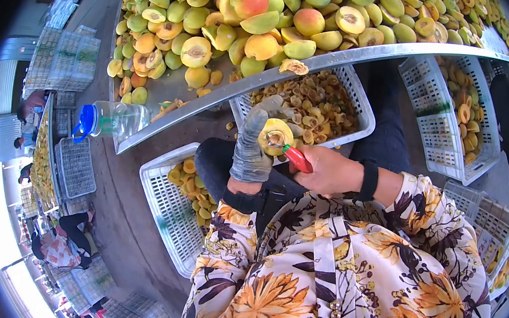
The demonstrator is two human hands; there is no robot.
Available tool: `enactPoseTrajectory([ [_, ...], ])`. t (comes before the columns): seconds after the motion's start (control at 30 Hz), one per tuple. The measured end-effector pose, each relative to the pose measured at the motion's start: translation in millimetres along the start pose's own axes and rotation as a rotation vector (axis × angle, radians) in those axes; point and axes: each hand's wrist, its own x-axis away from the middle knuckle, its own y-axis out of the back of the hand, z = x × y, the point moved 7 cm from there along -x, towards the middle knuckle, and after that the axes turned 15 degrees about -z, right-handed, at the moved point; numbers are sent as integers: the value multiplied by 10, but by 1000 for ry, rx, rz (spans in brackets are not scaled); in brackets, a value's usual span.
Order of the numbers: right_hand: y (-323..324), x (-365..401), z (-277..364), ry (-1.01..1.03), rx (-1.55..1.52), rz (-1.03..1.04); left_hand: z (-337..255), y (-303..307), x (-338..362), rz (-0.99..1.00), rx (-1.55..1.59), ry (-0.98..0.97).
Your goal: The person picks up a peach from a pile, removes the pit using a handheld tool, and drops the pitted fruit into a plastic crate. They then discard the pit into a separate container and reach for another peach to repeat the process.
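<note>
Orange-and-black flowered shirt (340, 290) nearest to me, sleeves pushed forward over my lap. Just beyond the cuffs, both hands meet.

My left hand (252, 152), in a grey glove, is curled round a halved fruit (276, 133), fingers closed on its skin and the cut face turned up toward me. My right hand (330, 171), bare with a black band at the wrist, is fisted tight round the red-handled tool (297, 158). Its tip sits in the hollow at the middle of the half, right where the stone is. I read this as the coring step: the stone is being dug out and isn't free yet.

The next move, as I judge it, calls for a short scoop of the right wrist while the glove keeps the half steady. It also needs a firm hold so the tip doesn't skid toward my left fingers.

Below my left elbow lies a white crate (165, 224) with yellow halves in its far end. Ahead of my hands, a second crate (361, 102) is full of brownish scraps and stones, tucked partly under the table. Off to the right, a third crate (435, 127) holds more orange halves.

Past those runs the metal table rim (337, 60), with a clear water bottle (114, 120) and its blue cap lying at the edge. Farthest out, the heap of fruit (250, 17) is piled high, whole and halved, green, yellow and blushed red.
</note>
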Motion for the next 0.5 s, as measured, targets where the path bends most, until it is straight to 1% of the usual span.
enactPoseTrajectory([
  [0.03,-12,-9,2,5,4,3,-10,19,9,-49,56,23],
  [0.1,-120,3,-39,0,-152,69,32,64,-7,-24,52,45],
  [0.13,-169,10,-86,-2,-153,71,86,99,-23,9,26,58],
  [0.17,-178,4,-125,41,-98,5,133,125,-28,41,0,71],
  [0.2,-179,-8,-165,82,-44,-62,189,145,-49,-23,76,138],
  [0.23,-218,-24,-239,79,-45,-61,213,143,-44,-25,76,141],
  [0.3,-190,-56,-228,266,61,-167,243,171,-66,-97,137,152],
  [0.33,-148,-1,-117,264,61,-170,199,89,-33,-53,135,120],
  [0.37,-131,74,-57,139,29,-109,202,70,-8,-53,137,122],
  [0.4,-134,123,-44,16,-1,-47,136,71,7,-70,47,-4],
  [0.43,-128,94,-85,16,3,-48,59,62,18,-85,-43,-130],
  [0.47,-140,51,-147,49,9,-39,36,47,19,-86,-41,-130],
  [0.5,-146,40,-123,82,15,-28,13,8,23,-37,-108,-136],
])
